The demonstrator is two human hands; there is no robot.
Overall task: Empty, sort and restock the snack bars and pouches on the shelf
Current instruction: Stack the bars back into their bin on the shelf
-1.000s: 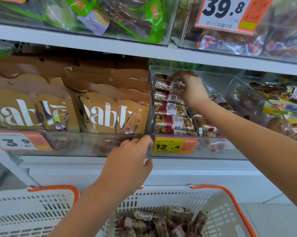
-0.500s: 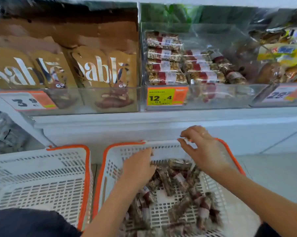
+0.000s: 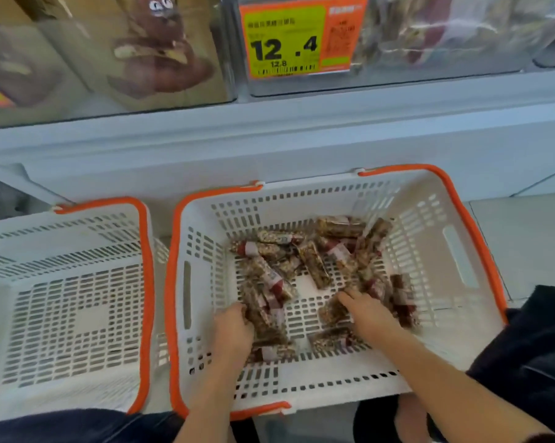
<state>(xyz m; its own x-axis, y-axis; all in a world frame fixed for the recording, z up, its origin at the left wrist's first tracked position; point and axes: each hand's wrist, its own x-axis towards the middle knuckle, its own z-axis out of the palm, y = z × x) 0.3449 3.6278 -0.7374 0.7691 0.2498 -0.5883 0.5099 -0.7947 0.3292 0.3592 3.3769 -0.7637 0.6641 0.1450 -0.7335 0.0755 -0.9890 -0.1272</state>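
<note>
Inside right basket (image 3: 455,219), snack bars (image 3: 314,266) being gathered: left hand (image 3: 233,330) grasping bars, right hand (image 3: 367,311) laid flat. Restocking judged next; firm bundle needed.

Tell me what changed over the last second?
The right hand left the bars in the shelf bin, the left hand left the bin's front edge; both dropped into the right basket onto the snack bars. The left basket stayed put.
</note>
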